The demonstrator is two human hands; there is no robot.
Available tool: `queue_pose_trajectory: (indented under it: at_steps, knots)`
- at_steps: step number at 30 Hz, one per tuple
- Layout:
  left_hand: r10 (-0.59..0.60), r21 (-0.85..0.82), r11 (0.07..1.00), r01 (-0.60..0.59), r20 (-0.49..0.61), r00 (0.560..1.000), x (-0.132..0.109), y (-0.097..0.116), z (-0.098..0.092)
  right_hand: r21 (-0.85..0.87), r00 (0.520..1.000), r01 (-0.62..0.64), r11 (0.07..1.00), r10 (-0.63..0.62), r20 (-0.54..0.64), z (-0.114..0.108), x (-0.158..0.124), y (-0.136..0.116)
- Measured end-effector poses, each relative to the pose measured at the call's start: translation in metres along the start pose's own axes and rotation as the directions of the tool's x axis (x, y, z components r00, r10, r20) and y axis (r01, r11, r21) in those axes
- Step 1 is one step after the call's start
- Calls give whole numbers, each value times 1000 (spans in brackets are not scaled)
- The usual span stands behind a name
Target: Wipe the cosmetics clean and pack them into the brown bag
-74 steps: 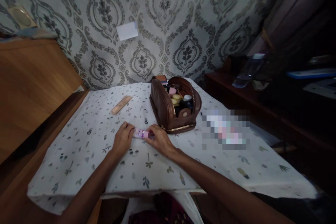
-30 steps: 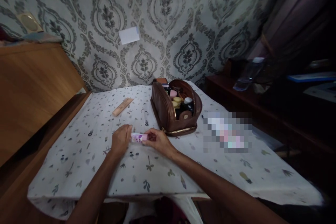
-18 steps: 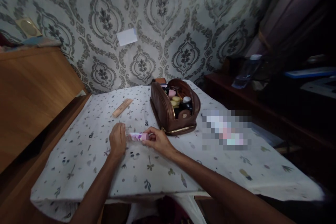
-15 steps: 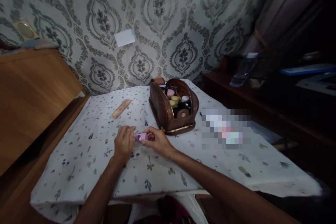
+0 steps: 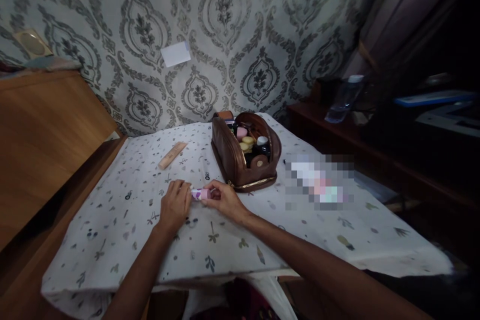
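A small pink-and-white tube (image 5: 199, 193) is held between both hands just above the white patterned tablecloth (image 5: 123, 220). My left hand (image 5: 175, 206) is curled round the tube's left end. My right hand (image 5: 224, 201) pinches its right end with fingers closed. Just behind the hands stands an open brown leather pouch (image 5: 234, 160), zip undone, with several small jars and compacts showing inside. The tube's middle shows between the fingers; its ends are hidden by them.
A tan tube (image 5: 172, 155) lies on the cloth at the back left. A blurred patch of items (image 5: 318, 182) sits right of the pouch. A wooden board (image 5: 41, 130) rises on the left; a dark shelf with a plastic bottle (image 5: 343, 100) stands on the right.
Both hands stay on the small tube. The left hand let go of its end for a moment, then closed on it again. The view has shifted slightly.
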State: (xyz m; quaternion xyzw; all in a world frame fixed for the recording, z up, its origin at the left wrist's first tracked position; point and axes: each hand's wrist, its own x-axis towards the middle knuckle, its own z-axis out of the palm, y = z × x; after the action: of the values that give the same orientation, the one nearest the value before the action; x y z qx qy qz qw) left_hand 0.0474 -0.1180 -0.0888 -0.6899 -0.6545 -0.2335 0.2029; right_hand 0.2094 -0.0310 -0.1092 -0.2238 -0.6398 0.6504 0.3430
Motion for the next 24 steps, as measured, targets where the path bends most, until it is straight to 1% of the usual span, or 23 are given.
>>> queue_pose_trajectory:
  at_steps: [3, 5, 9, 14, 17, 18, 20, 22, 24]
  knots:
    - [-109, -39, 993, 109, 19, 994, 0, -9, 0, 10, 1000, 9, 1000, -9, -20, -1, 0, -3]
    - [-155, -72, 985, 157, 43, 987, 1, -12, 1, 22, 1000, 10, 1000, -10, -27, -2, -1, -6]
    - [-184, -111, 975, 192, 76, 980, 1, -13, 2, 37, 1000, -17, 999, 17, -17, -3, -2, -9]
    - [-213, -135, 966, 219, 55, 975, 1, -10, 2, 71, 999, -53, 996, 52, 17, -3, -1, -9]
    - [-224, -136, 965, 223, 10, 975, 2, -9, 0, 112, 998, -49, 992, 46, 31, -4, 0, -8]
    - [-222, -141, 966, 217, -17, 975, 2, -9, -1, 127, 999, -45, 991, 41, 32, -4, 1, -7]
    - [-202, -151, 971, 184, -106, 974, 2, -9, -3, 148, 999, -36, 988, 32, 27, -5, 2, -5]
    - [-149, -147, 982, 119, -208, 967, 1, -7, -5, 155, 999, -28, 988, 24, 27, -4, 3, -3]
    - [-50, -118, 993, 19, -269, 962, 1, -2, -5, 157, 999, -22, 987, 17, 32, -4, 3, -1]
